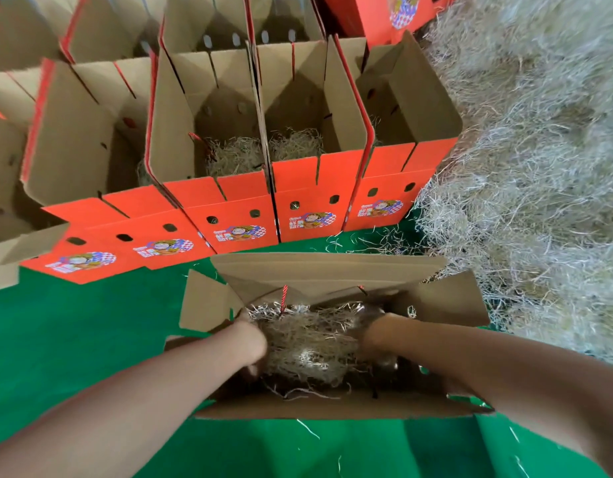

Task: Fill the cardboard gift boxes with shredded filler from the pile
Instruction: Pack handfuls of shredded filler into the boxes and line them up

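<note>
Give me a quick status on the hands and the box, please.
Left hand, right hand in the box, buried in filler; grip unclear. Box part filled. Nothing in the way.

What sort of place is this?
Likely a gift-packing workspace: rows of open red boxes stand on a green mat, a big filler pile lies beside them, and the left hand and right hand reach into the nearest box.

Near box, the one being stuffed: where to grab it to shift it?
Take the box by its two short ends, from left and right. It is long and open-topped; the splayed flaps likely give no firm hold.
</note>
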`<state>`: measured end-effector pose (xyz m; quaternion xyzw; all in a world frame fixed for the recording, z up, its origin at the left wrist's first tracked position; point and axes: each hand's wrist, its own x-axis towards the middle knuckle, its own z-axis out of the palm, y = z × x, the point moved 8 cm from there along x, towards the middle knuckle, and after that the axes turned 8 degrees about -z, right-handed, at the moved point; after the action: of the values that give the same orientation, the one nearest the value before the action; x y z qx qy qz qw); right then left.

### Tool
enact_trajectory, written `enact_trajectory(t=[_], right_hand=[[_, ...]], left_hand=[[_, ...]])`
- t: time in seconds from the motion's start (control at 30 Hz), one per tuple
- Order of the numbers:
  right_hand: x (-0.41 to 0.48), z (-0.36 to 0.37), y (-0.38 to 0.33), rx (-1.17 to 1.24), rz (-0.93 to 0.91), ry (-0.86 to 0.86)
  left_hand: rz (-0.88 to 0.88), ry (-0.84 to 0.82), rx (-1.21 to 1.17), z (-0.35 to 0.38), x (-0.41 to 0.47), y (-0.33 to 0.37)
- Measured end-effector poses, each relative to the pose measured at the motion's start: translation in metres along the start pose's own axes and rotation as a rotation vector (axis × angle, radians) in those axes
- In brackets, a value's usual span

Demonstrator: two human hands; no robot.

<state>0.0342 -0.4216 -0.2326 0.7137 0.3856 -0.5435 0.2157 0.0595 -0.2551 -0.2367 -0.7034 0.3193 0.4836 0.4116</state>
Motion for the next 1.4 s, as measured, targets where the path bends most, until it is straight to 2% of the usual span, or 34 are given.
enact_trajectory(t=[0.07, 0.2, 0.27, 0.37, 0.47, 0.6, 0.73, 0.8, 0.9, 0.97, 1.03, 1.1, 1.2, 1.27, 1.4], right_hand=[[-0.006, -0.006, -0.003, 0.035, -0.045, 0.057], [-0.027, -0.051, -0.005, 0.094, -0.038, 0.449], [-0.023, -0.054, -0.015, 0.097, -0.068, 0.413], [0.000, -0.032, -0.030, 0.068, -0.072, 0.159], [0.011, -0.015, -0.022, 0.113, 0.011, 0.097], [0.011, 0.017, -0.022, 0.045, -0.040, -0.073], [0.004, 0.025, -0.018, 0.116, -0.066, 0.027], [-0.001, 0.004, -0.021, 0.223, -0.150, 0.151], [-0.013, -0.041, -0.021, 0.219, -0.165, 0.484], [-0.015, -0.056, -0.023, 0.128, -0.120, 0.629], [-0.011, -0.060, -0.026, 0.024, -0.063, 0.680], [-0.001, -0.051, -0.029, -0.026, -0.072, 0.608], [0.027, -0.005, -0.031, 0.062, -0.085, 0.236], [0.035, 0.018, -0.030, 0.042, -0.064, 0.034], [0.023, 0.022, -0.024, 0.004, -0.040, -0.057]], left_hand=[[0.044, 0.074, -0.026, -0.013, -0.008, 0.009], [0.147, 0.471, -0.350, -0.059, -0.033, 0.010], [0.132, 0.426, -0.419, -0.061, -0.032, 0.012], [0.163, 0.269, -0.356, -0.043, -0.011, 0.034], [0.134, 0.238, -0.301, -0.017, 0.004, 0.034], [0.089, 0.060, -0.177, 0.006, 0.021, 0.024], [0.078, -0.018, -0.131, 0.004, 0.019, 0.018], [0.152, 0.069, -0.179, -0.011, 0.010, 0.029], [0.172, 0.435, -0.280, -0.048, -0.010, 0.032], [0.134, 0.642, -0.374, -0.062, -0.017, 0.025], [0.123, 0.647, -0.477, -0.059, -0.013, 0.020], [0.133, 0.496, -0.477, -0.044, -0.001, 0.022], [0.123, 0.260, -0.287, -0.022, 0.008, 0.025], [0.041, 0.135, -0.282, -0.013, 0.012, 0.019], [-0.016, 0.062, -0.195, -0.007, 0.015, 0.012]])
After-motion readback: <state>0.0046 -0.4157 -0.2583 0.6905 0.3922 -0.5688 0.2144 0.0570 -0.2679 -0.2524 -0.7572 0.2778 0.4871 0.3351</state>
